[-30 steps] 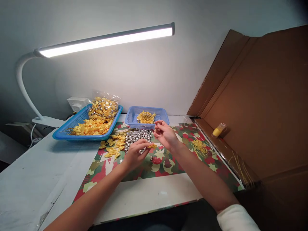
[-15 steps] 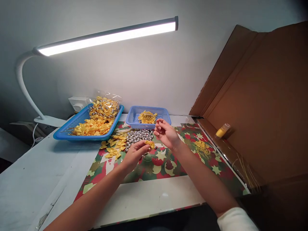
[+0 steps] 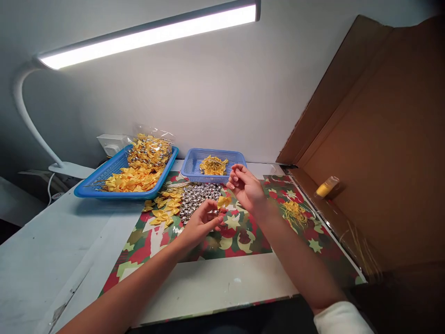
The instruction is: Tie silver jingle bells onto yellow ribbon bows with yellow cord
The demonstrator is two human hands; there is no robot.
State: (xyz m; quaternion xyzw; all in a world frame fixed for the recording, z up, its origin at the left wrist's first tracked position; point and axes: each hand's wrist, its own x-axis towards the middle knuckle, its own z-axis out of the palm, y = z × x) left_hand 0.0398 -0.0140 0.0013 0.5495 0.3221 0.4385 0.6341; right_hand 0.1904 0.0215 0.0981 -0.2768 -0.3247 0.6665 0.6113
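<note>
My left hand (image 3: 202,221) pinches a small yellow ribbon bow (image 3: 224,201) just above a patterned red and green sheet (image 3: 222,239). My right hand (image 3: 247,188) hovers a little to the right of the bow, fingers curled; whether it holds a thin thread I cannot tell. Behind the hands lies a pile of silver bells (image 3: 198,195), and loose yellow bows (image 3: 163,208) lie to its left. A small blue basket (image 3: 194,162) behind holds yellow threads.
A large blue tray (image 3: 104,178) at the back left holds yellow bows and a clear bag of finished pieces. A white desk lamp (image 3: 146,35) arcs overhead. A cardboard wall (image 3: 382,153) stands on the right with a yellow tube (image 3: 327,187). Yellow threads (image 3: 294,211) lie by it.
My left hand has lifted the yellow bow off the sheet and turned it up toward my right hand. The camera has tilted down slightly.
</note>
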